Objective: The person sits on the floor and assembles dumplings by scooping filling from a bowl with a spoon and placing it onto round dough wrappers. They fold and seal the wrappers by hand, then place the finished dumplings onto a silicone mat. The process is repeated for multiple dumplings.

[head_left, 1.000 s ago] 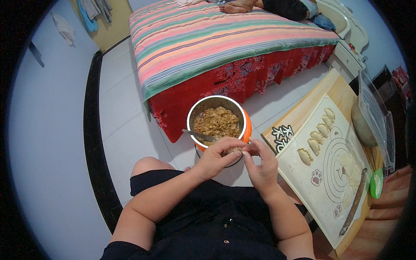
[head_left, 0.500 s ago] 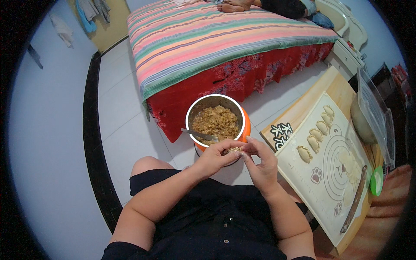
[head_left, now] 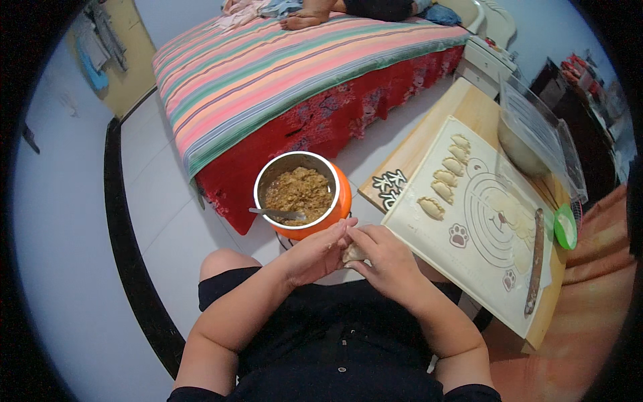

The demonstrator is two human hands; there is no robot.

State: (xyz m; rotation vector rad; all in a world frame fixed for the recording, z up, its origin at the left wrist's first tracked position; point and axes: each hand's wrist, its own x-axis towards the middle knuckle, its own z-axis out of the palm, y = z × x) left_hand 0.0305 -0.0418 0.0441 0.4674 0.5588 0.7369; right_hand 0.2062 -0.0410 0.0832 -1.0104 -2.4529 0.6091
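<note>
Between my two hands I hold a pale dumpling [head_left: 353,253], mostly covered by the fingers. My left hand [head_left: 320,254] cups it from the left, fingers stretched forward. My right hand [head_left: 385,258] closes over it from the right, thumb at the near side. Just beyond my hands stands an orange pot [head_left: 343,194] with a white rim, holding brown minced filling [head_left: 299,191] and a metal spoon [head_left: 278,214]. On the right, several folded dumplings [head_left: 443,190] lie in a row on a white mat [head_left: 429,231].
The mat covers a wooden board [head_left: 462,100]. On it are flat dough wrappers [head_left: 516,221] and a dark rolling pin [head_left: 534,261]. A green bowl [head_left: 566,228] and a clear plastic container [head_left: 536,127] stand at its right side. A striped bed [head_left: 288,74] with a person's feet [head_left: 305,19] is ahead.
My view has swung right, so the pot and board appear further left. My hands have drawn nearer to my body and closed together around the dumpling, away from the pot's rim.
</note>
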